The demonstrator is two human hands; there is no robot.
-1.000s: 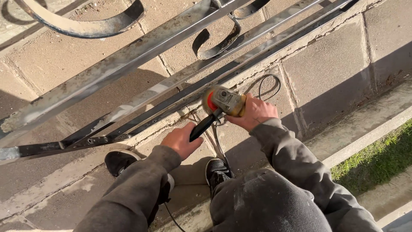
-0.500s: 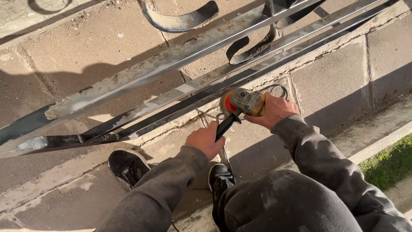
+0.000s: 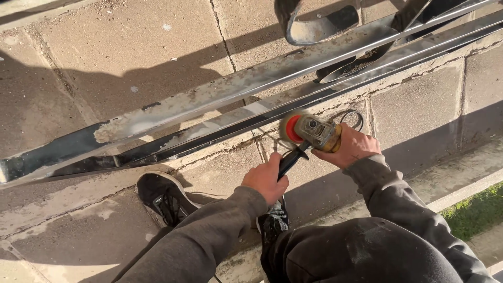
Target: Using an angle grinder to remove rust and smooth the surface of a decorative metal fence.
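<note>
I have the left hand (image 3: pixel 266 178) wrapped on the black side handle, right hand (image 3: pixel 352 149) gripping the angle grinder (image 3: pixel 310 132) body. Its wheel sits at the metal rail (image 3: pixel 220 99) just ahead. Risks as I judge: kickback, the cord (image 3: pixel 352 116) snagging beside my right hand, sparks hitting the shoe (image 3: pixel 163 198).

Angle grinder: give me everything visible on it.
The angle grinder has a yellowish, dusty body, a red guard and a spinning-blurred wheel at its left end against the lower metal bar. A black side handle angles down-left, gripped by the left hand; the right hand wraps the rear body. A cable loops behind it.
</note>
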